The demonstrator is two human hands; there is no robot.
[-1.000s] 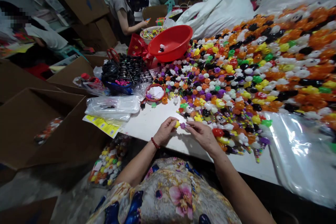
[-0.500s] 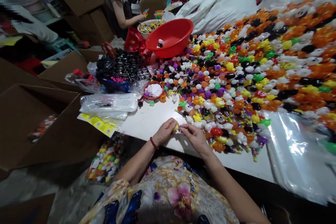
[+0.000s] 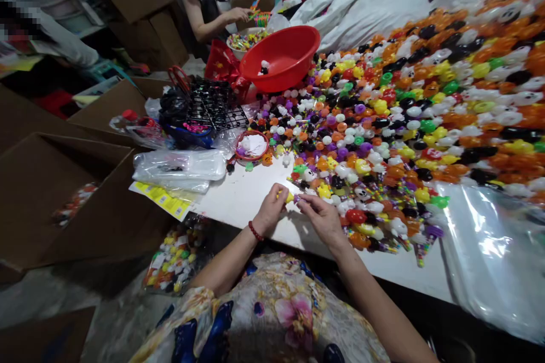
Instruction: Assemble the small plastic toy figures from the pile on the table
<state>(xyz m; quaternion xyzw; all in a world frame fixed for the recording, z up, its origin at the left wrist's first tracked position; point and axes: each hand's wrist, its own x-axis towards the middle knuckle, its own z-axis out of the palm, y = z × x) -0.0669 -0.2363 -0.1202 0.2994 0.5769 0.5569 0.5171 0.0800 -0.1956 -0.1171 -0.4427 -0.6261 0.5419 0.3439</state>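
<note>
My left hand [image 3: 271,209] pinches a small yellow toy piece [image 3: 289,197] above the white table [image 3: 238,195]. Facing it, my right hand [image 3: 320,215] pinches a small purple piece [image 3: 297,198] that touches the yellow one. Both hands meet at the near edge of a huge pile of small plastic toys [image 3: 404,119] in orange, black, white, yellow, green and purple. A red bead bracelet [image 3: 255,231] circles my left wrist.
A red basin [image 3: 281,58] stands at the back of the pile beside a black wire basket [image 3: 208,109]. Clear bags [image 3: 179,167] and a yellow sheet [image 3: 162,199] lie at the left. Open cardboard boxes [image 3: 55,193] stand left. Another person [image 3: 200,0] works behind. Plastic sheeting [image 3: 489,249] lies right.
My hands stay together on the two small pieces, shifting slightly. The view has drifted. The other person's hand has risen from the bowl of small items.
</note>
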